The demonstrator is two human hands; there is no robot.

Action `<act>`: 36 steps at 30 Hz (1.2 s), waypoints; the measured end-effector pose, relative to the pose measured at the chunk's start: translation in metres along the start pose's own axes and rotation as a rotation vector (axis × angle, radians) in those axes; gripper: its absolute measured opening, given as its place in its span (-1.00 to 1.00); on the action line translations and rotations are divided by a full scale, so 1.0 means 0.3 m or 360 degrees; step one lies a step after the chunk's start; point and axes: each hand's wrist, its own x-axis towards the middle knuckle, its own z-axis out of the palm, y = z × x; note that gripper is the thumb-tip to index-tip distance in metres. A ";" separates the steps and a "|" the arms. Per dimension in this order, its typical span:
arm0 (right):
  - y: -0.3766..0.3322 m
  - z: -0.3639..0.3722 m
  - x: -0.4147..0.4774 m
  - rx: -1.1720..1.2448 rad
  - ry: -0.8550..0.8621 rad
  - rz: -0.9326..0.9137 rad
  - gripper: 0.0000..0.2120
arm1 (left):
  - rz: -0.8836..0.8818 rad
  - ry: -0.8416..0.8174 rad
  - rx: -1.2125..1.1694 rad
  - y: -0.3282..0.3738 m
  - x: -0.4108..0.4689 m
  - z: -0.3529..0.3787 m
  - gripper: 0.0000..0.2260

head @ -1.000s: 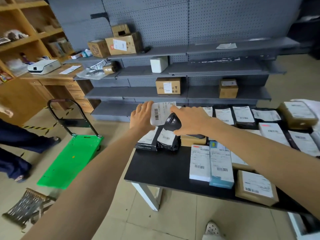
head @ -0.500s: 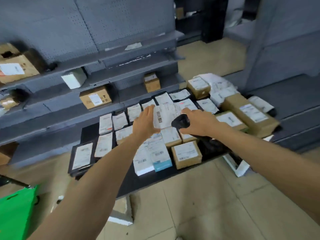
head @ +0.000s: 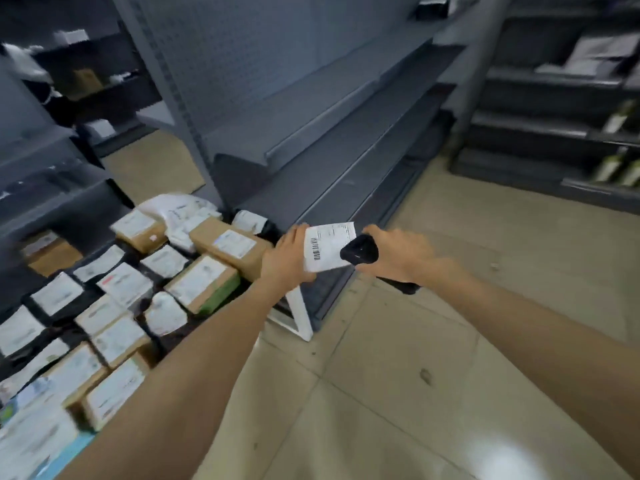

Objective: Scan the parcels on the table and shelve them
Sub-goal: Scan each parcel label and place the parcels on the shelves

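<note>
My left hand (head: 285,259) grips a small white parcel (head: 325,245) with a barcode label facing me. My right hand (head: 398,252) holds a black handheld scanner (head: 360,251) whose head sits right against the parcel's right edge. Both hands hover past the table's right end, in front of a grey shelving unit (head: 346,133) whose boards are bare. The table (head: 294,306) at the left carries several labelled parcels (head: 204,282), brown boxes and black bags.
More grey shelving (head: 554,126) with some goods stands at the right. Beige tiled floor (head: 415,375) spreads below and to the right of my arms. Dark shelves (head: 52,161) run along the far left behind the table.
My view has swung to the right, from the table and stocked shelves to the bare shelving unit. Both hands keep the parcel and scanner together as before.
</note>
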 end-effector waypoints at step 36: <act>2.015 -0.708 1.358 -0.0009 0.0317 0.0711 -0.42 | 0.0687 -0.0069 -0.0241 1.386 2.503 0.335 -0.06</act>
